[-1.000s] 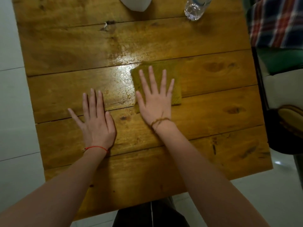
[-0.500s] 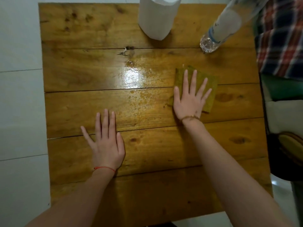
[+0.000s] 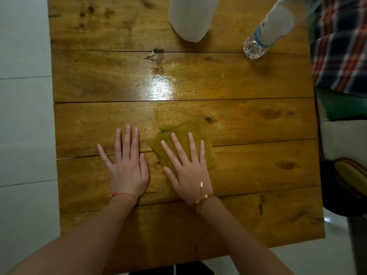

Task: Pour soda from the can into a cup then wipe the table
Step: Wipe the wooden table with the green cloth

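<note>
An olive-yellow ribbed cloth (image 3: 198, 132) lies on the wooden plank table (image 3: 99, 76), just right of its middle. My right hand (image 3: 188, 171) presses flat on the cloth with fingers spread, covering its near part. My left hand (image 3: 128, 165) rests flat on the bare wood right beside it, fingers apart, holding nothing. A wet, shiny patch (image 3: 161, 88) shows on the planks beyond the hands. A white cup (image 3: 191, 18) stands at the far edge. No soda can is in view.
A clear plastic bottle (image 3: 272, 28) stands at the far right of the table. Beyond the right edge are a plaid fabric (image 3: 341, 46), something green, and a dark rounded object (image 3: 347, 185). White floor tiles (image 3: 23, 116) lie to the left.
My right hand has slid the cloth from the right side of the table back toward me and leftward, ending close beside my left hand. The left hand stayed flat.
</note>
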The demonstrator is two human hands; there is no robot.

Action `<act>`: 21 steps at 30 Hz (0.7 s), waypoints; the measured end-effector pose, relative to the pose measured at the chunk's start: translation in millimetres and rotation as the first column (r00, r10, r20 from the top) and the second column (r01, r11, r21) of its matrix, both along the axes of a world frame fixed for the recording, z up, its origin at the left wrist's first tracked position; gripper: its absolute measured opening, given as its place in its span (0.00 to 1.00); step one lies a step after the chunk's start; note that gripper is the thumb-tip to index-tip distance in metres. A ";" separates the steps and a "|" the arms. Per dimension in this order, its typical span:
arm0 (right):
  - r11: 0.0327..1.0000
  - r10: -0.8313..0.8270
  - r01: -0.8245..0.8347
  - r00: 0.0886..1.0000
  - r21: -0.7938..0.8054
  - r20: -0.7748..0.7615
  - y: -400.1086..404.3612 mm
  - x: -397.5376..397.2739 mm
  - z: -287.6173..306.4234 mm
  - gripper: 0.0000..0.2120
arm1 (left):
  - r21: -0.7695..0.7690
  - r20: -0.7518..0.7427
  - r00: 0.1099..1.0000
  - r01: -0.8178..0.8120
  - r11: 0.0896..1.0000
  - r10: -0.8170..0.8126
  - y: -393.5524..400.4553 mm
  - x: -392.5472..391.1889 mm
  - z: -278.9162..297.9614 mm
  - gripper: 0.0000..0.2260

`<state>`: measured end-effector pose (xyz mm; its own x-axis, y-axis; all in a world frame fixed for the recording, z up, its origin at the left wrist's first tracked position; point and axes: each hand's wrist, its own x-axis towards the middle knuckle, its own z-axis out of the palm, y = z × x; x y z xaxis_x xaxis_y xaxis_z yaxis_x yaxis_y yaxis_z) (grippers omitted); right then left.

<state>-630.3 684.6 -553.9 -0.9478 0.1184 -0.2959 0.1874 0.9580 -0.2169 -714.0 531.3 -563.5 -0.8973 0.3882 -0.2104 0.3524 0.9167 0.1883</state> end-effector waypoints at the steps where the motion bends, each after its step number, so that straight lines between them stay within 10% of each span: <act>1: 1.000 -0.012 0.012 1.000 0.002 0.021 -3.6 16.7 1.1 0.30 | 0.003 -0.002 1.000 -0.001 1.000 0.001 -0.2 0.1 -0.3 0.28; 15: 0.981 -0.181 0.190 0.967 -0.034 0.180 -56.5 138.4 26.1 0.31 | 0.064 0.047 0.998 0.027 0.998 -0.030 -10.1 4.7 5.9 0.28; 21: 0.837 -0.452 0.436 0.891 -0.330 0.029 -37.8 140.8 45.3 0.26 | 0.243 0.058 0.991 -0.132 0.961 0.122 -20.7 91.8 39.5 0.15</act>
